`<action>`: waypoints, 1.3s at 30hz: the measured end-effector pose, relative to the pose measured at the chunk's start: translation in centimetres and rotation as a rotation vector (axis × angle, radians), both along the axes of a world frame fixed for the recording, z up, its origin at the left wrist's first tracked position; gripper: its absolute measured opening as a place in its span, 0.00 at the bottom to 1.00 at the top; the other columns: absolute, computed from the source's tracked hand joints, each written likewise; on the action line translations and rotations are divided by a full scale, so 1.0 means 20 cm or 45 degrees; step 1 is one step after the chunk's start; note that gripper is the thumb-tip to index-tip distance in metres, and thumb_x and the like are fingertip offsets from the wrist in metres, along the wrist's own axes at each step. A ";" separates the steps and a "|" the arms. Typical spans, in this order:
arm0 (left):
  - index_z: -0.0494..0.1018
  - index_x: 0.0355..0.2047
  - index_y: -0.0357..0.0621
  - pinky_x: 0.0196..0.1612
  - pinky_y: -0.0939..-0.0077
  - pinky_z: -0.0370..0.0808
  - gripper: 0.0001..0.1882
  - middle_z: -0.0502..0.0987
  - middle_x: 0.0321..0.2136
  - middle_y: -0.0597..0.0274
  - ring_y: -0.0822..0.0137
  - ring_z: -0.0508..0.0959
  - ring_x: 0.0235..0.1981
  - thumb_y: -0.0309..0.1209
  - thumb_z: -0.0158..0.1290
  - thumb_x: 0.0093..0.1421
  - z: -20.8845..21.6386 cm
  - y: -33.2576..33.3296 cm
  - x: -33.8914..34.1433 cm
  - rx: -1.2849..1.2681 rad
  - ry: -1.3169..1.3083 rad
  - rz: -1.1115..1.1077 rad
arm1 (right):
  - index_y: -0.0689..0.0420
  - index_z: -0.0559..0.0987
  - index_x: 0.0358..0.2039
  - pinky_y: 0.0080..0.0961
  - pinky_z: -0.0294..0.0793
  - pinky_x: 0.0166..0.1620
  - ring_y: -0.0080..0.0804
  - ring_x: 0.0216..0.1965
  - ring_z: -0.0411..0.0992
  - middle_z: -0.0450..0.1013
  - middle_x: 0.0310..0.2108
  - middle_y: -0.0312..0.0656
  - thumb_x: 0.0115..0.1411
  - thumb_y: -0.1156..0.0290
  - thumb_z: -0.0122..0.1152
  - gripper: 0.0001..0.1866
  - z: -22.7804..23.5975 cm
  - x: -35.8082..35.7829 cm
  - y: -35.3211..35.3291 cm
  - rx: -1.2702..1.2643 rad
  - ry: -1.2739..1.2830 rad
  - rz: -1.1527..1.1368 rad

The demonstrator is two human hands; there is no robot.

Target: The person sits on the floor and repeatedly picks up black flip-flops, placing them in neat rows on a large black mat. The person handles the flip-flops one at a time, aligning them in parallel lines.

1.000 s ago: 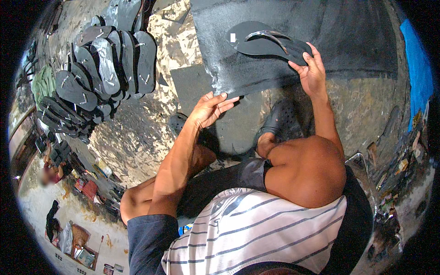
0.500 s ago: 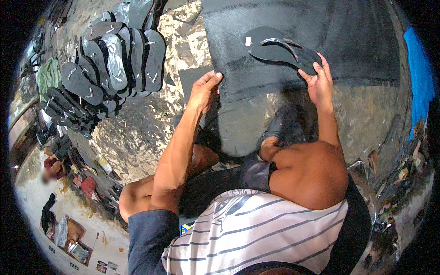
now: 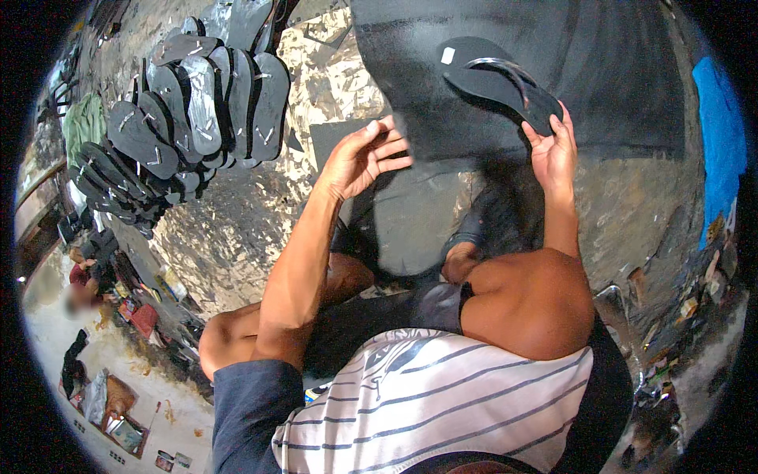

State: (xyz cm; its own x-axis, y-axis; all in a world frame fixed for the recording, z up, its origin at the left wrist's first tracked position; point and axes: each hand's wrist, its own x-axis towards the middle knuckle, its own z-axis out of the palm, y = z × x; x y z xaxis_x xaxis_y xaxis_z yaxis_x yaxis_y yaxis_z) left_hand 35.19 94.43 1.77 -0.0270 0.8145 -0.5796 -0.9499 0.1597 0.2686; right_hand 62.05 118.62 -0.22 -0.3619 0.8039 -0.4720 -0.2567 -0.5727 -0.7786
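Note:
My right hand (image 3: 555, 150) grips one end of a black flip-flop (image 3: 545, 104) between thumb and fingers. The shoe has a shiny dark strap (image 3: 505, 65) and is held tilted over a wide black sheet (image 3: 624, 87). By its far end lies a dark rounded shape with a small white patch (image 3: 448, 55); I cannot tell whether this belongs to the shoe or the sheet. My left hand (image 3: 367, 158) is open, fingers apart and palm turned inward. Its fingertips are at the sheet's near left corner; whether they touch it is unclear.
Many dark flip-flop soles with pale strap pieces (image 3: 201, 103) are piled at the far left. A dark flat offcut (image 3: 332, 138) lies by my left hand on the patchy floor (image 3: 229, 245). Blue sheeting (image 3: 718, 150) runs along the right side. A person (image 3: 83, 276) is at the far left.
My left hand has let go of the sheet's corner and spread its fingers, moving slightly right. The flip-flop in my right hand has tilted, its held end moving slightly down and right.

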 end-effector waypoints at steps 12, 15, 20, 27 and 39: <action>0.52 0.70 0.55 0.53 0.69 0.73 0.34 0.67 0.60 0.59 0.67 0.74 0.51 0.23 0.46 0.64 0.25 0.38 0.14 0.029 0.634 -0.359 | 0.60 0.65 0.48 0.42 0.76 0.56 0.46 0.50 0.70 0.70 0.49 0.50 0.64 0.73 0.54 0.14 0.02 0.15 0.19 -0.068 0.247 -0.405; 0.51 0.70 0.56 0.53 0.68 0.72 0.35 0.66 0.60 0.59 0.67 0.74 0.51 0.23 0.46 0.64 0.24 0.37 0.13 0.031 0.592 -0.344 | 0.59 0.67 0.46 0.42 0.77 0.55 0.45 0.49 0.71 0.72 0.48 0.49 0.64 0.74 0.53 0.11 0.03 0.14 0.16 -0.092 0.232 -0.436; 0.54 0.68 0.50 0.53 0.66 0.73 0.32 0.69 0.55 0.59 0.65 0.74 0.50 0.33 0.50 0.65 0.19 0.37 0.16 -0.054 0.548 -0.175 | 0.58 0.68 0.46 0.43 0.76 0.56 0.45 0.49 0.72 0.72 0.48 0.47 0.63 0.74 0.54 0.11 0.00 0.14 0.13 -0.109 0.237 -0.405; 0.67 0.54 0.42 0.48 0.64 0.77 0.32 0.75 0.45 0.59 0.62 0.77 0.44 0.55 0.52 0.60 0.03 0.21 0.17 -0.405 0.273 0.126 | 0.56 0.67 0.55 0.43 0.74 0.57 0.43 0.52 0.71 0.71 0.51 0.45 0.64 0.72 0.52 0.18 0.01 0.11 0.11 -0.021 0.072 -0.291; 0.71 0.45 0.30 0.46 0.72 0.73 0.24 0.76 0.40 0.53 0.64 0.76 0.40 0.34 0.65 0.54 -0.14 0.02 0.09 -0.746 0.607 -0.387 | 0.53 0.61 0.62 0.43 0.81 0.47 0.41 0.52 0.71 0.65 0.55 0.46 0.65 0.72 0.49 0.24 -0.01 0.04 0.02 -0.051 -0.019 0.147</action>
